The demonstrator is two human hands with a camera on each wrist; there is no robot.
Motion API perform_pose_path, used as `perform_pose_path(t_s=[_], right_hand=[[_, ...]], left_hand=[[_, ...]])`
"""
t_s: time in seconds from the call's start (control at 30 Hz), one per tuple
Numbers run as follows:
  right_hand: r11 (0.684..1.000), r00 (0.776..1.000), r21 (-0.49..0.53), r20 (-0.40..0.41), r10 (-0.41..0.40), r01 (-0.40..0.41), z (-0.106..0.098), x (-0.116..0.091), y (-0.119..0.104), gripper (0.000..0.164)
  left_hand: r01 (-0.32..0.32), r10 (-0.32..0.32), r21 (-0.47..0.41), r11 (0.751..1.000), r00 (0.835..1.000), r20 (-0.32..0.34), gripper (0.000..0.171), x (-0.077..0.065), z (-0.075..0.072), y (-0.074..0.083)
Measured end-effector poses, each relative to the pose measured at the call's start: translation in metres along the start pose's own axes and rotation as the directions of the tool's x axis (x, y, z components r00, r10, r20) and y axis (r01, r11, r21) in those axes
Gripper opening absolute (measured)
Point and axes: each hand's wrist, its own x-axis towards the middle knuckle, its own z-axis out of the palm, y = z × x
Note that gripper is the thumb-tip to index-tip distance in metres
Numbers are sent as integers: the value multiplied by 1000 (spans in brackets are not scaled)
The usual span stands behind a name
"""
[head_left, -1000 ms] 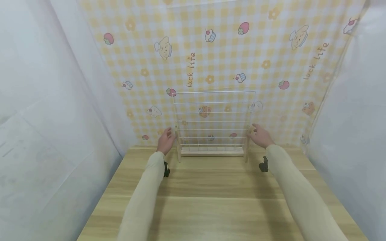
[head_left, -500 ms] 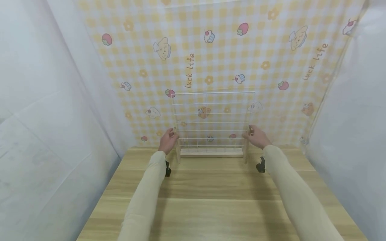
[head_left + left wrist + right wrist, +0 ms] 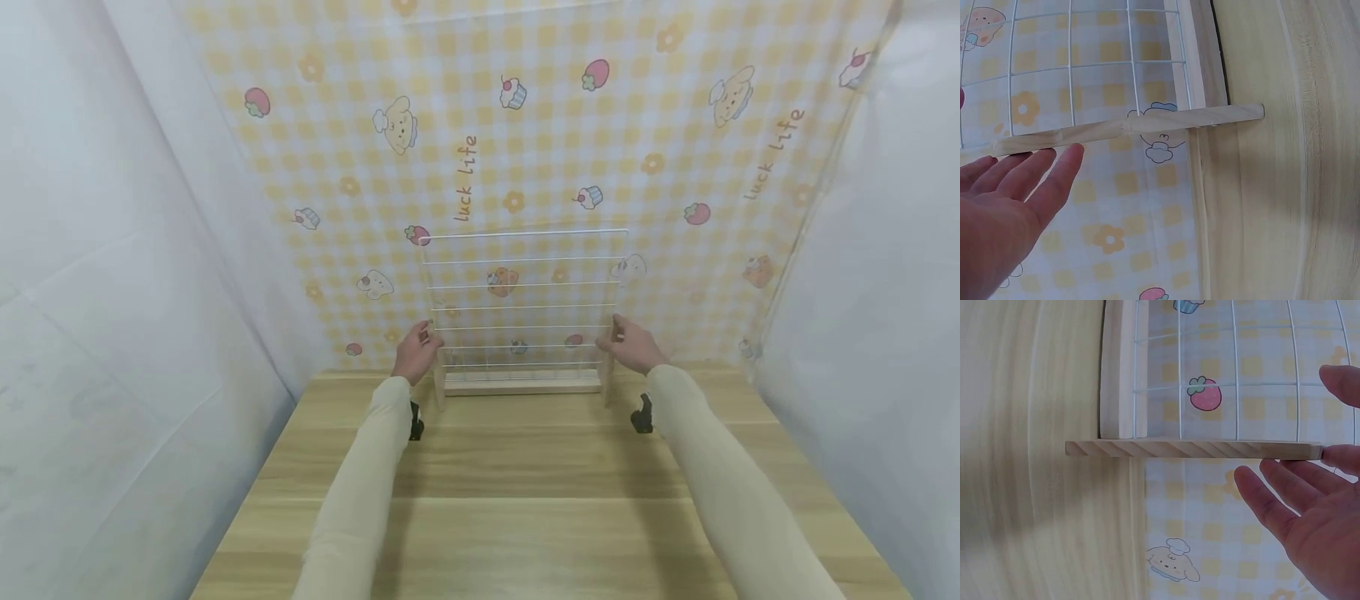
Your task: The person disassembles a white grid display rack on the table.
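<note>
because the wire rack [image 3: 523, 307] stands on slim wooden posts, i judge that uneven pressure is the likeliest thing to spoil this. it's upright at the back of the wooden table [image 3: 525, 458], before the checked cloth [image 3: 555, 150]; whether it touches that cloth i can't tell. my left hand [image 3: 997, 231] lies at the outer side of the left post [image 3: 1166, 120], fingers fairly straight, tips touching the wood but not wrapped round it. my right hand [image 3: 1329, 531] does much the same at the right post [image 3: 1191, 449], its thumb [image 3: 1342, 384] well apart from the fingers, on the inner side, in front of the wires [image 3: 1235, 385]. so both hands are apart, clamped on nothing, and that's the weak point: with fingertip contact alone, a post could slip off my fingers if i tried to lift now. if one hand pressed harder than the other, the rack might twist or skid on what looks like a smooth top. my touch is well above the base bar [image 3: 522, 387], so a shove up there could tip it into the cloth, and a careless thumb could catch in the wires and bend one.
</note>
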Motion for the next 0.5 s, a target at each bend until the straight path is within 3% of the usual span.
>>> perform_pose_path(t_s=[0.27, 0.5], right_hand=[[999, 999, -34, -26, -34, 34, 4, 1, 0, 82], [998, 998, -8, -13, -59, 59, 7, 1, 1, 82]], left_hand=[[9, -8, 67, 998, 1000, -14, 67, -13, -8, 1], [-42, 52, 162, 986, 997, -61, 57, -23, -12, -8]])
